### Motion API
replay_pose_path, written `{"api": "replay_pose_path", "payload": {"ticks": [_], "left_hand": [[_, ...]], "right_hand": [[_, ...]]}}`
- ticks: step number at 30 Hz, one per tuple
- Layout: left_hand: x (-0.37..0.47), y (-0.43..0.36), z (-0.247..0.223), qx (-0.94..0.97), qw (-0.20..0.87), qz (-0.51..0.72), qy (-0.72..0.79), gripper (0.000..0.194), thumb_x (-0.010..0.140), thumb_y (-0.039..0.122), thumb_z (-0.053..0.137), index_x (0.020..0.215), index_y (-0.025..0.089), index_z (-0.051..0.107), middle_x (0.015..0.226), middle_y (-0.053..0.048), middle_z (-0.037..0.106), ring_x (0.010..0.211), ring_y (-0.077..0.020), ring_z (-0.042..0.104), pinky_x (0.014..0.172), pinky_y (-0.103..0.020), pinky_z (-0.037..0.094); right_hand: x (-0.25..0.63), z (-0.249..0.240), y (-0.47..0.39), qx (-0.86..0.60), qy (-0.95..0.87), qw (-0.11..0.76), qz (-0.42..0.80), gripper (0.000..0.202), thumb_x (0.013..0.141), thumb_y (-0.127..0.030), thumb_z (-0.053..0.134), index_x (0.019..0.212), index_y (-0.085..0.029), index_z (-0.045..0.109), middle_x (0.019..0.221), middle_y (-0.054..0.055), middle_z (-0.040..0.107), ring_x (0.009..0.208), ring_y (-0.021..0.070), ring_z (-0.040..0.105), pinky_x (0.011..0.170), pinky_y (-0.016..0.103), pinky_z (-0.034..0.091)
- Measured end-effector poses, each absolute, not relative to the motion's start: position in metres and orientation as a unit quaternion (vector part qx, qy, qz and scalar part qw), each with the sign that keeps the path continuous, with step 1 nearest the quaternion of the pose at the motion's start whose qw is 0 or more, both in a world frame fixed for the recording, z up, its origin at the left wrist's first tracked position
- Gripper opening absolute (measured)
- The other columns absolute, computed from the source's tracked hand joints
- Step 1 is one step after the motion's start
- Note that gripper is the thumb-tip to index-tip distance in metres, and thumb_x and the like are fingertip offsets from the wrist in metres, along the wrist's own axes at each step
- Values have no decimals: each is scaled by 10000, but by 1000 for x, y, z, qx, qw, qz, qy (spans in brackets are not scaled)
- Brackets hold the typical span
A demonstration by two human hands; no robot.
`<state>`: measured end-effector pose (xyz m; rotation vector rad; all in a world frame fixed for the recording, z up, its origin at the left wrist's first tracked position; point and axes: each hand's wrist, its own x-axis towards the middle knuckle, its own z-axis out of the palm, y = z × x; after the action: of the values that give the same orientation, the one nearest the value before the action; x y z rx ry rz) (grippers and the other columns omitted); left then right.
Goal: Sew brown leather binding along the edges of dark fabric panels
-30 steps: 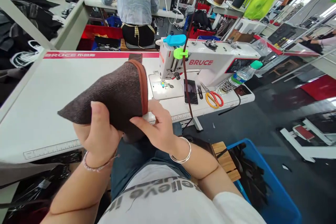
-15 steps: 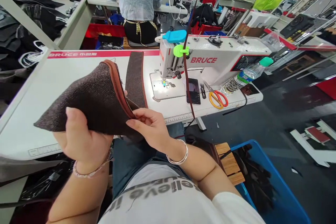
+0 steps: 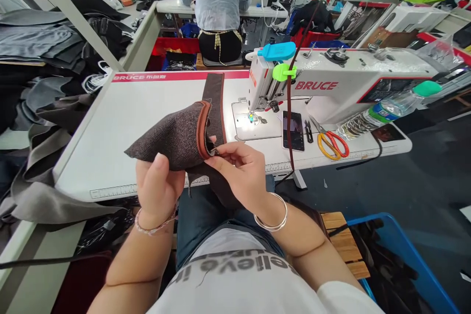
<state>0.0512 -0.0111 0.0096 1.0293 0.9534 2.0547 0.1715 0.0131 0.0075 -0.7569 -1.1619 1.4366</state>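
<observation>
A dark grey-brown herringbone fabric piece [image 3: 176,130] with a reddish-brown bound edge hangs between my two hands above the table's front edge. My left hand [image 3: 158,184] holds it from below, thumb on the near face and the other fingers mostly hidden behind the cloth. With thumb and fingertips, my right hand [image 3: 239,167] pinches the lower end of the brown edging. Behind it a flat strip of similar dark fabric [image 3: 214,89], edged in brown, lies on the white sewing table [image 3: 110,122]. The white sewing machine [image 3: 331,73] stands right of both hands.
A phone [image 3: 293,130], small black thread snips [image 3: 308,131], orange-and-red scissors [image 3: 331,144] and a water bottle [image 3: 386,110] lie along the table's right. A brown binding strip [image 3: 289,122] hangs before the machine. A blue bin [image 3: 412,265] stands lower right; a co-worker [image 3: 217,5] sits ahead.
The view has swung left, so the table and machine sit farther right. The held fabric is tilted more away and its bound edge curls more tightly. Both hands keep their hold.
</observation>
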Motion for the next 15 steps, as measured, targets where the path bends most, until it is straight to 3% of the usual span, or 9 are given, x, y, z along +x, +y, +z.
{"api": "replay_pose_path", "payload": {"ticks": [4,9,13,15], "left_hand": [[50,-11,6,395,326,779,361,347,735,416,678,1039,256,730,1040,-64,739,1177,-363,608,1079,-581,438],[59,-9,11,423,294,769,377,410,595,324,804,995,252,756,955,-58,753,1086,-395,650,1001,-616,500],[67,-7,16,440,194,765,428,332,542,230,836,869,258,783,860,-21,749,910,-361,701,944,-635,535],[67,-10,16,424,198,763,445,306,521,167,826,811,255,781,894,-4,745,897,-359,699,964,-650,518]], "right_hand": [[168,10,14,-306,-470,547,621,213,646,-292,821,730,-207,644,746,-12,702,674,138,655,651,278,571],[169,9,18,-311,-470,514,646,325,628,-398,842,714,-201,599,720,-16,666,669,132,637,636,270,557],[170,4,22,-319,-484,480,659,394,611,-463,851,709,-195,579,678,-30,617,638,118,591,586,251,509],[171,3,23,-328,-496,475,648,392,638,-481,833,741,-199,581,709,-25,622,660,119,586,599,250,504]]}}
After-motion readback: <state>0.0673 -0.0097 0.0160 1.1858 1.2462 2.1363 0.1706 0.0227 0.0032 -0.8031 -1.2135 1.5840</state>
